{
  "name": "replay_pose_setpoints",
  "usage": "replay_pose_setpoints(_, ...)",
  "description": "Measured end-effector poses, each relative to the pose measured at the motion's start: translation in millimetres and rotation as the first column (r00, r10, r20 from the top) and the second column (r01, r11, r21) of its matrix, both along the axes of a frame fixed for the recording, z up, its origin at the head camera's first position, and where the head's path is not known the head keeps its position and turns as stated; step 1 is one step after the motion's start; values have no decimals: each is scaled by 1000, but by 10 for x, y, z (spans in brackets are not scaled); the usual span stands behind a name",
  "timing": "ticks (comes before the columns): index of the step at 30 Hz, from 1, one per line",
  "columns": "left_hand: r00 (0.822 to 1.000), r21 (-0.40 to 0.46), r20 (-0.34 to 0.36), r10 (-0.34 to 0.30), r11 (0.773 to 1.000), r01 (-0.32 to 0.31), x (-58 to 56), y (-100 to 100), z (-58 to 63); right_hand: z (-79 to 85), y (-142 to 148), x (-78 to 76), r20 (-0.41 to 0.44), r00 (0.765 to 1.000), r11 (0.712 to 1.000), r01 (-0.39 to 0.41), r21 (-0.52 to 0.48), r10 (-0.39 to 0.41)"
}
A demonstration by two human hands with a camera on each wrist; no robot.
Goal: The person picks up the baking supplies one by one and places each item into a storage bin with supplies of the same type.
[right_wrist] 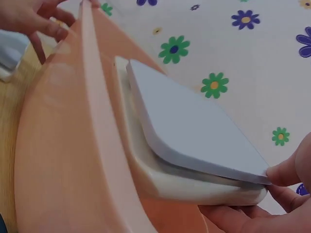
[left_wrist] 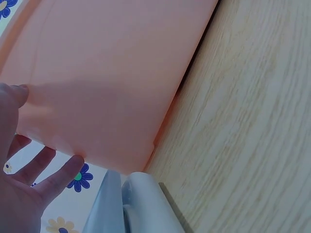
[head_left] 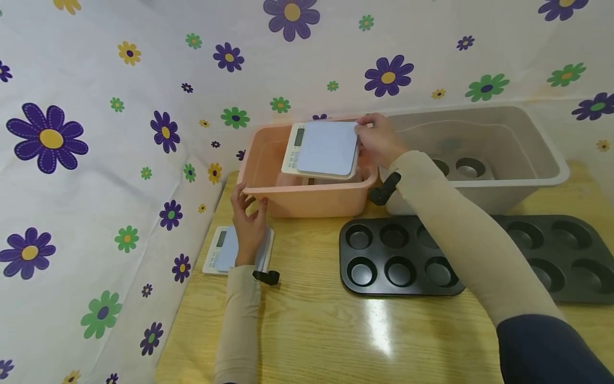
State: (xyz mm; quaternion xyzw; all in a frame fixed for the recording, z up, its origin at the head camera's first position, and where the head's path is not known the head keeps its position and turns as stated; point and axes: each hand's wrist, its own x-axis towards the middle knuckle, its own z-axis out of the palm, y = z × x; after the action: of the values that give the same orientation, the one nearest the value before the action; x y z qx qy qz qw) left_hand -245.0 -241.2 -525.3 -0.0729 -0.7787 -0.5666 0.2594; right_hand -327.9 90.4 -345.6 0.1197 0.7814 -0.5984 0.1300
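My right hand [head_left: 379, 140] pinches the right edge of a white digital kitchen scale [head_left: 328, 148], thumb on top and fingers underneath. The scale is tilted over the pink plastic bin [head_left: 316, 204], its lower part within the rim in the right wrist view. My left hand [head_left: 249, 226] holds the bin's front left corner, thumb against the outer wall and fingers round the side, as the left wrist view shows. A second kitchen scale [head_left: 220, 261] lies on the table just under my left wrist, partly hidden by it.
A grey-white bin [head_left: 518, 184] stands right of the pink one, with a muffin tin [head_left: 471, 168] inside. Two dark muffin tins, one nearer [head_left: 352, 282] and one further right [head_left: 595, 256], lie on the wooden table [head_left: 316, 330], partly behind my right arm. A flowered sheet [head_left: 158, 64] hangs behind.
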Motion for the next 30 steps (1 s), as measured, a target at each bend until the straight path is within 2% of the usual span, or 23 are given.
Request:
replay_pose_setpoints(2, 1000, 7, -2, -1, 1000, 1, 4, 0, -11, -24, -55, -17, -20, 1000, 998, 2, 58, -1)
replay_pose_setpoints(8, 1000, 34, 4, 9, 999, -9, 3, 3, -36, -90, -219, -62, -91, 995, 992, -21, 123, 33)
replay_pose_setpoints(12, 1000, 44, 1, 12, 999, -12, 22, 52, 17, -145, -308, -85, -129, 989, 982, -43, 186, 68)
replay_pose_setpoints(17, 1000, 41, 10, 3, 999, -3, 80, 128, 142, -176, -344, -114, -109, 991, 970, -49, 237, 77)
replay_pose_setpoints(21, 1000, 33, 11, 16, 999, -17, 95, 136, 161, -251, -336, -170, -76, 993, 963, -69, 260, 92)
replay_pose_setpoints(26, 1000, 46, -8, 5, 999, -5, 114, 135, 184, -332, -344, -238, -122, 986, 947, -72, 313, 116)
replay_pose_setpoints(30, 1000, 56, -4, -6, 998, 6, 112, 137, 212, -252, -389, -231, -148, 977, 923, -87, 375, 152)
